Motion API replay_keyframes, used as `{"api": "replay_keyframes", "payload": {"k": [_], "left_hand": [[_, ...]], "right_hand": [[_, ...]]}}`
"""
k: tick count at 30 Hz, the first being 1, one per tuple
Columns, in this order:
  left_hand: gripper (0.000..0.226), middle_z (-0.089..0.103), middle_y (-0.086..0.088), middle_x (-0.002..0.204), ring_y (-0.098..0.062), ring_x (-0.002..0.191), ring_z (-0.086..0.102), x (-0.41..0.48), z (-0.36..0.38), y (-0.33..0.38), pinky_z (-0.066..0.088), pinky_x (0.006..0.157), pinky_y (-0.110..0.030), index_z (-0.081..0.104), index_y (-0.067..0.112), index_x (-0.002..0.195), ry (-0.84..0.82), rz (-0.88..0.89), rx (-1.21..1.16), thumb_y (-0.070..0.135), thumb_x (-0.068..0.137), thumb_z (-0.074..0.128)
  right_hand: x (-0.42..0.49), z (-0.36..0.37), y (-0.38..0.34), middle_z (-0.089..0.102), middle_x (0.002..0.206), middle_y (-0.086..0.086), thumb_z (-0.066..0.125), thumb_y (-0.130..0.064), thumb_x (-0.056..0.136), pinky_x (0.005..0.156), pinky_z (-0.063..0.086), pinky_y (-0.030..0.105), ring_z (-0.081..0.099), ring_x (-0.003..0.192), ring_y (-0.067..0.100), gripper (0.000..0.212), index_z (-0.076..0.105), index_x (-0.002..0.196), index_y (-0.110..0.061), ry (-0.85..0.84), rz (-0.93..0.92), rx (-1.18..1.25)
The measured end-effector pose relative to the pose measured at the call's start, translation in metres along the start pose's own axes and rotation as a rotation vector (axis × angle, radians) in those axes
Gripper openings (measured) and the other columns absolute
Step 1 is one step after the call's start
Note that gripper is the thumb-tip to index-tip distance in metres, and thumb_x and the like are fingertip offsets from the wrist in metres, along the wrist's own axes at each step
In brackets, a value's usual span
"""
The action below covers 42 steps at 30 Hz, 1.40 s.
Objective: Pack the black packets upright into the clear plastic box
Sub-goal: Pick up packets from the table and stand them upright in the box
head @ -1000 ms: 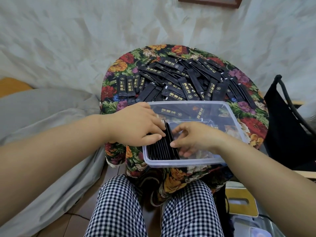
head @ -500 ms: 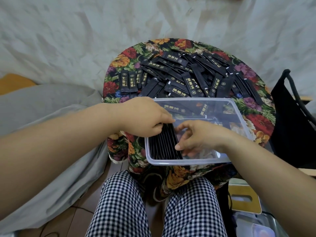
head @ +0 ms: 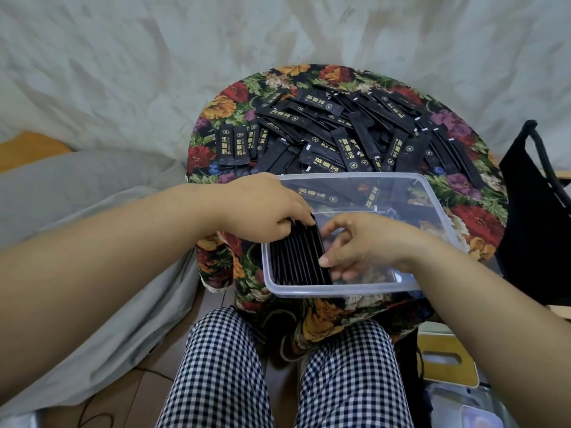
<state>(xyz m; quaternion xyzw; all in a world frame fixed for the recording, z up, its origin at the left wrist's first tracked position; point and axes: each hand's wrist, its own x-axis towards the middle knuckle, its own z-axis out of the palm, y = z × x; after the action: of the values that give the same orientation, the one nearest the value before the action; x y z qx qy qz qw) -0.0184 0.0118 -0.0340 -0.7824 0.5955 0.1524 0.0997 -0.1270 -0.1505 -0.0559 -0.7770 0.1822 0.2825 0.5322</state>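
Left hand (head: 265, 211) grips upright packets (head: 301, 257) in box (head: 340, 290).

The person wears trousers (head: 222, 375) in a small black-and-white gingham check, and both forearms (head: 123, 251) are bare right down to the left hand (head: 265, 208) and right hand (head: 364, 242).
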Motion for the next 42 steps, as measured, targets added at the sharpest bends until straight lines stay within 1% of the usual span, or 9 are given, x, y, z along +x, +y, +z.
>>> {"api": "replay_keyframes", "payload": {"k": [7,11,15,18,27,32,35,38,42], "left_hand": [[0.073,0.033,0.017,0.150,-0.003,0.136,0.030,-0.006,0.011,-0.002,0.019,0.106,-0.033,0.040,0.036,0.141,0.134,0.152,0.057,0.049,0.080,0.002],[0.071,0.046,0.008,0.143,-0.012,0.131,0.042,-0.009,0.017,-0.001,0.018,0.104,-0.032,0.053,0.028,0.133,0.199,0.209,0.100,0.046,0.083,0.007],[0.050,0.063,-0.005,0.125,-0.024,0.109,0.061,-0.010,0.022,0.004,0.030,0.095,-0.035,0.068,0.018,0.115,0.346,0.292,0.116,0.035,0.089,0.028],[0.059,0.059,-0.002,0.130,-0.026,0.116,0.056,-0.007,0.021,0.011,0.038,0.100,-0.043,0.062,0.020,0.124,0.270,0.272,0.096,0.039,0.086,0.020],[0.082,0.043,0.013,0.138,-0.012,0.121,0.044,-0.006,0.013,0.012,0.029,0.102,-0.037,0.042,0.041,0.137,0.081,0.157,0.141,0.051,0.069,-0.004],[0.079,0.045,0.016,0.138,-0.010,0.121,0.047,-0.005,0.015,0.009,0.031,0.100,-0.038,0.047,0.040,0.133,0.111,0.157,0.144,0.059,0.075,-0.003],[0.077,0.049,0.017,0.135,-0.008,0.121,0.046,-0.004,0.016,0.008,0.032,0.098,-0.038,0.051,0.038,0.130,0.124,0.169,0.113,0.063,0.077,0.000],[0.077,0.051,0.017,0.132,-0.006,0.121,0.046,-0.004,0.017,0.008,0.032,0.098,-0.038,0.052,0.038,0.129,0.130,0.170,0.116,0.063,0.078,0.000],[0.076,0.051,0.015,0.133,-0.010,0.123,0.045,-0.004,0.017,0.007,0.032,0.099,-0.039,0.051,0.035,0.129,0.118,0.179,0.112,0.059,0.079,0.000]], "right_hand": [[0.002,0.000,0.002,0.066,0.071,0.010,0.069,-0.003,0.082,0.058,0.056,0.021,0.067,0.061,0.016,0.030,0.055,0.108,-0.008,-0.053,0.001,0.026],[0.000,-0.004,0.007,0.069,0.071,0.008,0.072,-0.007,0.081,0.069,0.056,0.031,0.069,0.067,0.020,0.026,0.057,0.101,-0.013,-0.048,0.018,-0.044],[-0.005,0.000,0.003,0.069,0.069,0.007,0.070,-0.012,0.084,0.040,0.041,0.017,0.060,0.046,0.009,0.022,0.055,0.100,-0.015,-0.037,0.056,-0.091],[-0.006,0.002,0.000,0.067,0.072,0.010,0.067,-0.010,0.086,0.036,0.039,0.013,0.058,0.041,0.005,0.020,0.054,0.101,-0.012,-0.046,0.048,-0.084],[0.001,-0.001,0.006,0.071,0.077,0.007,0.068,-0.009,0.085,0.069,0.053,0.028,0.067,0.070,0.017,0.018,0.060,0.101,-0.012,-0.053,0.024,-0.122],[0.003,0.001,0.006,0.068,0.062,0.000,0.067,-0.006,0.085,0.059,0.054,0.021,0.068,0.063,0.012,0.014,0.059,0.093,-0.013,-0.075,0.020,-0.082],[0.006,0.001,0.005,0.069,0.073,0.008,0.070,-0.009,0.084,0.074,0.054,0.035,0.066,0.080,0.027,0.015,0.059,0.094,-0.014,-0.078,0.025,-0.083],[0.005,0.000,0.006,0.068,0.074,0.008,0.068,-0.009,0.085,0.056,0.054,0.022,0.067,0.064,0.016,0.015,0.059,0.095,-0.015,-0.071,0.020,-0.106],[0.003,-0.008,0.008,0.072,0.093,0.017,0.071,-0.016,0.084,0.088,0.052,0.048,0.068,0.089,0.034,0.023,0.059,0.104,-0.016,-0.036,0.008,-0.170]]}}
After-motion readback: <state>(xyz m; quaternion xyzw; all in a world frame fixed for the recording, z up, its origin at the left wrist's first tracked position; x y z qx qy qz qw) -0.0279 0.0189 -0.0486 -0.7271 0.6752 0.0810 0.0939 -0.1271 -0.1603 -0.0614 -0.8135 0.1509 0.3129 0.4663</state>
